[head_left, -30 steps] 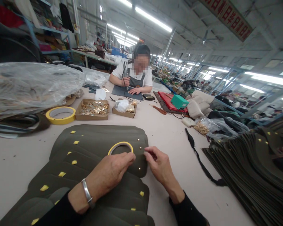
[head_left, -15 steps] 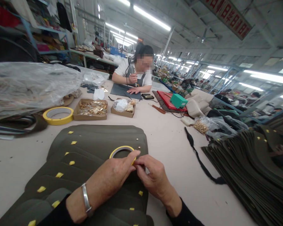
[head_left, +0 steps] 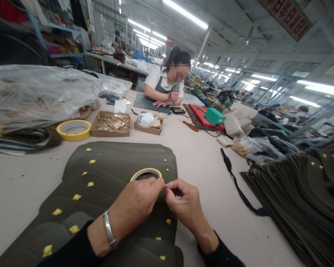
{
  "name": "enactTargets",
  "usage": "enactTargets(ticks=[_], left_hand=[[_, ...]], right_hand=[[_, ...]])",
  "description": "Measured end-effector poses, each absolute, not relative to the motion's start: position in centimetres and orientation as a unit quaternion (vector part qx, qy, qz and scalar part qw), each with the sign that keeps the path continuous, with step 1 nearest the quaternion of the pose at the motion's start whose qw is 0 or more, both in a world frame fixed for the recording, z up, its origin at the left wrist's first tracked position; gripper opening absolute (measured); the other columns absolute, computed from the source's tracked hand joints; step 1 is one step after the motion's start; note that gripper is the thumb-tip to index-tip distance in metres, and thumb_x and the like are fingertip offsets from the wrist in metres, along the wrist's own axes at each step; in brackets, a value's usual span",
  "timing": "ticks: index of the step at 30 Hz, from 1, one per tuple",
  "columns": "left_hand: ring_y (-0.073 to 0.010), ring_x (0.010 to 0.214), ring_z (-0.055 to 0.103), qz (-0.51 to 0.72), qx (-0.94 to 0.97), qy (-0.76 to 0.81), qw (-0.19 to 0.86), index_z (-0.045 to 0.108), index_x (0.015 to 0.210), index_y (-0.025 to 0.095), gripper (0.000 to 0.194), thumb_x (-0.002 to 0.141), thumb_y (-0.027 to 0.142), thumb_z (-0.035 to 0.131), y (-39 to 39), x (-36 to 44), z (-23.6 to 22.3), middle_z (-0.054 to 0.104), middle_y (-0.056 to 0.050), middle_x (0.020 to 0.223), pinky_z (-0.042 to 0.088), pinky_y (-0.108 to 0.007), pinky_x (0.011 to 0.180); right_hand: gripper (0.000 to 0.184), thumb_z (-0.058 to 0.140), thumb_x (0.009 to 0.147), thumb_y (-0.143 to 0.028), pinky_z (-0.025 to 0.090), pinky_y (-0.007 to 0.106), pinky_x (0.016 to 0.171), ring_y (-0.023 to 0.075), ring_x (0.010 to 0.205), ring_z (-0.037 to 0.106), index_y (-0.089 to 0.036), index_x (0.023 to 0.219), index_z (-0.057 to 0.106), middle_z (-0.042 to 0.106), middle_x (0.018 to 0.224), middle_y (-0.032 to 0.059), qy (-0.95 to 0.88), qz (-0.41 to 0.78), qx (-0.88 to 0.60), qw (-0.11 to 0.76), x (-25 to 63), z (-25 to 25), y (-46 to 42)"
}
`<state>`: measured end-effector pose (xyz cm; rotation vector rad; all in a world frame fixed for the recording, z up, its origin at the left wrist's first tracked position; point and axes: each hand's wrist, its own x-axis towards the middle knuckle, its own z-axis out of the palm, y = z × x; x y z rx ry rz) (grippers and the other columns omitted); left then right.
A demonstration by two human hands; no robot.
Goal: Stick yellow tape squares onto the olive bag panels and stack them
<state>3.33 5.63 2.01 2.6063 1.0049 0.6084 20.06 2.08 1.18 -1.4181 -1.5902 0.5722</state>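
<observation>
A roll of yellow tape (head_left: 146,170) is gripped in my left hand (head_left: 135,198), its ring sticking up beyond the fingers. My right hand (head_left: 185,202) is closed in a pinch, its fingertips meeting those of the left hand beside the roll. Whatever sits between the right fingertips is too small to make out. Beneath both hands lie overlapping dark olive panels (head_left: 122,152), with small yellow tape pieces (head_left: 77,197) stuck along them. Two small metal studs (head_left: 167,170) show near the top panel's right edge.
Behind the panels stand another yellow tape roll (head_left: 74,130), a box of gold metal parts (head_left: 110,124) and a smaller box (head_left: 149,124). A co-worker (head_left: 167,83) leans over the far table end. A black strap (head_left: 236,185) and stacked olive panels (head_left: 284,200) lie right.
My left thumb and fingers have drawn in closer to the pinching right fingertips. The co-worker's raised hand and hand-held tool have come down. The whole view has shifted slightly.
</observation>
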Motion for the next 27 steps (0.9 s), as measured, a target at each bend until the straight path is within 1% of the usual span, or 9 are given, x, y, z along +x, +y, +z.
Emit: enactTargets(ticks=[2,5,7,9,12,15,18,22,27], left_hand=[[-0.0185,0.066,0.059,0.243,0.906,0.329,0.112,0.052,0.085,0.019,0.018,0.093,0.011,0.038,5.3,3.5,1.9,0.059,-0.001,0.075,0.046,-0.03,0.06],[-0.0193,0.068,0.058,0.255,0.907,0.327,0.074,0.052,0.086,0.019,0.017,0.094,0.013,0.039,4.9,3.5,2.0,0.058,-0.001,0.076,0.048,-0.031,0.061],[-0.0204,0.069,0.059,0.208,0.911,0.351,0.056,0.053,0.088,0.02,0.014,0.093,0.012,0.042,4.9,3.6,2.0,0.059,-0.002,0.077,0.048,-0.032,0.061],[-0.0216,0.071,0.06,0.14,0.914,0.376,0.056,0.054,0.089,0.02,0.014,0.091,0.009,0.045,5.1,3.7,2.0,0.06,-0.002,0.079,0.05,-0.032,0.06],[-0.0236,0.078,0.061,0.075,0.915,0.39,0.079,0.055,0.091,0.019,0.016,0.091,0.007,0.045,5.3,3.9,1.9,0.062,-0.004,0.087,0.053,-0.034,0.063],[-0.0244,0.083,0.061,0.059,0.913,0.393,0.094,0.056,0.092,0.019,0.017,0.091,0.007,0.044,5.4,4.1,1.6,0.062,-0.006,0.091,0.054,-0.037,0.067],[-0.0233,0.083,0.06,0.052,0.913,0.391,0.098,0.056,0.092,0.019,0.017,0.091,0.008,0.044,5.4,4.0,1.5,0.062,-0.006,0.091,0.054,-0.036,0.07],[-0.0234,0.083,0.06,0.061,0.914,0.388,0.098,0.056,0.092,0.018,0.018,0.091,0.008,0.041,5.5,4.0,1.6,0.062,-0.006,0.09,0.054,-0.036,0.071],[-0.0243,0.081,0.06,0.057,0.914,0.387,0.108,0.056,0.091,0.018,0.019,0.09,0.006,0.041,5.4,4.0,1.8,0.061,-0.007,0.09,0.054,-0.038,0.07]], right_hand=[[0.009,0.061,0.075,-0.022,0.045,0.021,0.046,0.0105,0.046,0.056,-0.016,0.07,0.065,0.062,0.055,-0.0013,-0.556,0.341,-0.598,0.466,20.2,1.1,2.4],[0.018,0.067,0.071,-0.032,0.045,0.021,0.043,0.0102,0.041,0.055,-0.015,0.068,0.063,0.06,0.05,-0.0022,-0.46,0.432,-0.616,0.471,21.3,0.6,2.9],[0.024,0.071,0.07,-0.037,0.046,0.021,0.044,0.0104,0.042,0.056,-0.013,0.071,0.065,0.062,0.052,-0.0008,-0.446,0.473,-0.624,0.433,22.4,0.0,2.8],[0.027,0.07,0.072,-0.038,0.047,0.021,0.047,0.0106,0.045,0.057,-0.012,0.074,0.067,0.063,0.055,0.0006,-0.464,0.49,-0.63,0.385,23.2,-0.6,2.5],[0.025,0.063,0.08,-0.037,0.048,0.021,0.051,0.0109,0.05,0.058,-0.012,0.077,0.067,0.063,0.058,0.0007,-0.509,0.458,-0.64,0.348,23.4,-1.1,1.8],[0.021,0.058,0.084,-0.032,0.044,0.02,0.05,0.0108,0.05,0.056,-0.014,0.075,0.066,0.061,0.057,-0.0005,-0.561,0.391,-0.655,0.321,22.7,-0.9,1.5],[0.017,0.055,0.083,-0.022,0.041,0.021,0.052,0.0114,0.053,0.055,-0.016,0.07,0.065,0.062,0.058,-0.0004,-0.639,0.296,-0.648,0.29,22.1,-0.6,1.7],[0.014,0.054,0.08,-0.014,0.042,0.023,0.056,0.0131,0.056,0.057,-0.017,0.07,0.064,0.064,0.062,0.0008,-0.7,0.198,-0.632,0.266,21.6,-0.9,2.0],[0.013,0.054,0.08,-0.01,0.044,0.024,0.058,0.0151,0.06,0.061,-0.018,0.075,0.063,0.065,0.065,0.0014,-0.712,0.176,-0.639,0.232,21.4,-1.2,2.3]])
